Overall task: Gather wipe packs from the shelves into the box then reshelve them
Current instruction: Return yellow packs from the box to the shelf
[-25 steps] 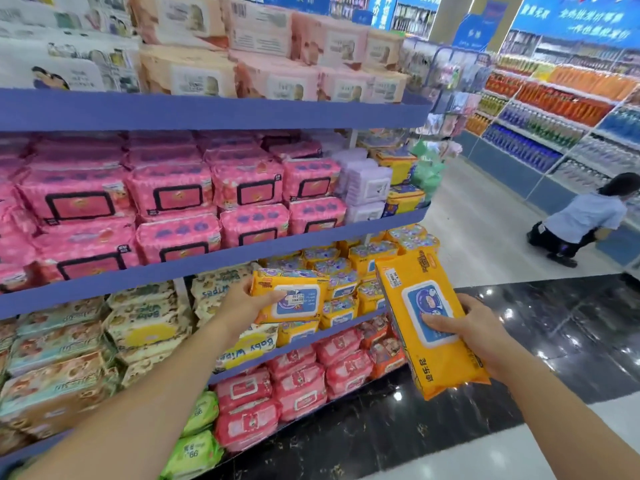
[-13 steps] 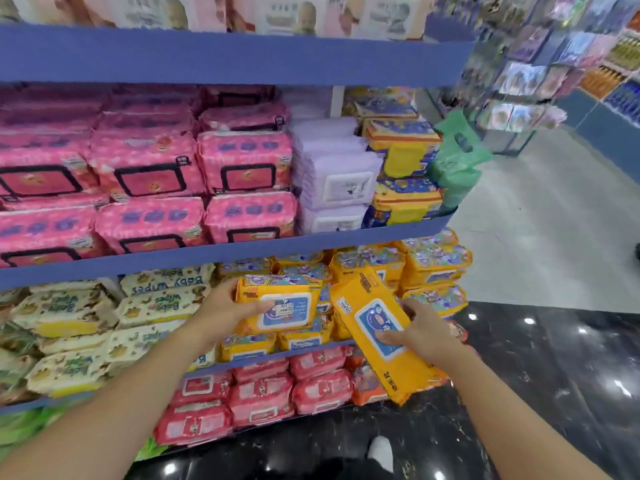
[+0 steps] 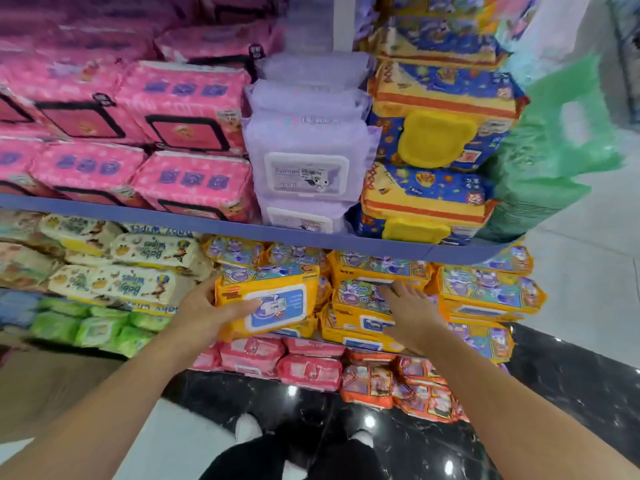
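Right up against the blue shelf [image 3: 242, 230] now, way closer than half a second back, so no more top shelf or far aisle in view. Front edge running straight across the middle, just above the yellow stacks [image 3: 485, 289], so tight headroom there. Open room only off the right end, over pale floor [image 3: 588, 271], and down low over glossy black floor [image 3: 571, 393]. Looks like brown cardboard [image 3: 52, 393] at lower left, too blurred to call it the box.

Upper level packed edge to edge: pink packs [image 3: 187, 109], lilac packs [image 3: 304, 150], blue-and-yellow packs [image 3: 443, 95], then a green bag [image 3: 554, 150] hanging past the end. Below on the left, cream baby wipes [image 3: 138, 271] and green packs [image 3: 97, 330].

Still gripping the yellow wipe pack [image 3: 277, 306] with the left hand [image 3: 204, 313], thumb across its front, pack at the shelf front touching its neighbours.

Biggest change: no long yellow pack in the right hand [image 3: 412, 313] anymore. Lying flat instead, fingers straight and spread, pressed on the yellow stacks just right of the held pack. Can't tell which pack there was the one let go.
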{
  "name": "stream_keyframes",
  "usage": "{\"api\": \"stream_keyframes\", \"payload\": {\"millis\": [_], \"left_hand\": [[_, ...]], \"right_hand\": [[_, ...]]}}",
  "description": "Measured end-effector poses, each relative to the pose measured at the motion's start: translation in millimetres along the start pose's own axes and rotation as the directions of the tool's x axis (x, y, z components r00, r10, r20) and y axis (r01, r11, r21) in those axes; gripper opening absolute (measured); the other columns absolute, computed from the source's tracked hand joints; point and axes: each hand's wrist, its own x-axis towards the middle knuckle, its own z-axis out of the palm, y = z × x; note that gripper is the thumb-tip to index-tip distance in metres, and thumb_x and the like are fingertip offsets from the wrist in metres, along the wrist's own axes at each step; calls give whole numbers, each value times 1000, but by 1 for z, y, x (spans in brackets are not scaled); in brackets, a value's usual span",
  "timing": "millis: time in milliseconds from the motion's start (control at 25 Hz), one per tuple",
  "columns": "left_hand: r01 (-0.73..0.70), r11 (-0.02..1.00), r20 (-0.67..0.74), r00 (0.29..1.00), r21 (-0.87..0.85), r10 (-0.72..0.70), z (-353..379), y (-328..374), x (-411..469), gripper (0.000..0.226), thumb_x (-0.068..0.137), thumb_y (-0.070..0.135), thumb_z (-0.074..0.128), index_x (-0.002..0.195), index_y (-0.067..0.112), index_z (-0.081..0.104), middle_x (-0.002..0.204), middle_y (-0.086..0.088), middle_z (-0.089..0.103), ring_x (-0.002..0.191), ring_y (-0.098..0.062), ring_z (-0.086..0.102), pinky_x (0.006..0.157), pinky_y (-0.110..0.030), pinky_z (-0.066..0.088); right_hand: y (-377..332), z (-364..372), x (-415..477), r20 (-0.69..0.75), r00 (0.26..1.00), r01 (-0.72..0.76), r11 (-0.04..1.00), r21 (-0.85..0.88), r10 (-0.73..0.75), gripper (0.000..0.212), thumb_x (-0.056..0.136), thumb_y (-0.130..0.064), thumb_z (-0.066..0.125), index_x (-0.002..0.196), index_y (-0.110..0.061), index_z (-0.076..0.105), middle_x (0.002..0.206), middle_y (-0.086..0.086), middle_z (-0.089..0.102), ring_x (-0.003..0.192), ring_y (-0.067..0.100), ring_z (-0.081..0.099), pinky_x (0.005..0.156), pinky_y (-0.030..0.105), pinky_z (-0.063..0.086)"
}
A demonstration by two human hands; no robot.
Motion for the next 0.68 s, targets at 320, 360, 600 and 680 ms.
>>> {"api": "stream_keyframes", "payload": {"millis": [320,360,600,680], "left_hand": [[37,999,-70,997,-25,-39,13,-8,3,91,23,58,99,104,28,70,94,3,81,83,-19,78,60,-26,61],[44,999,-65,997,-23,-46,14,-6,3,85,29,51,100,105,28,70,95,1,81,85,-23,78,59,-28,61],[74,994,-16,997,-85,-76,5,-4,17,61,55,27,96,109,22,69,98,-2,80,87,-25,78,61,-32,62],[115,991,33,993,-69,-113,-6,-2,29,57,62,24,96,112,19,68,102,-5,80,90,-25,78,61,-27,60]], "right_hand": [[24,40,20,-90,988,-85,931,355,125,80,92,-36,68,156,-14,26,160,3,28,149,23,21,122,36,21],[24,39,21,-88,988,-81,918,387,125,80,91,-36,70,155,-13,28,158,3,30,148,23,23,121,36,22],[-13,10,13,-124,971,-94,802,590,205,67,88,-42,72,143,-15,46,145,1,45,136,23,41,109,37,38],[-53,-13,9,-142,961,-50,653,756,238,60,90,-37,71,142,-20,48,145,-3,47,133,18,44,108,35,39]]}}
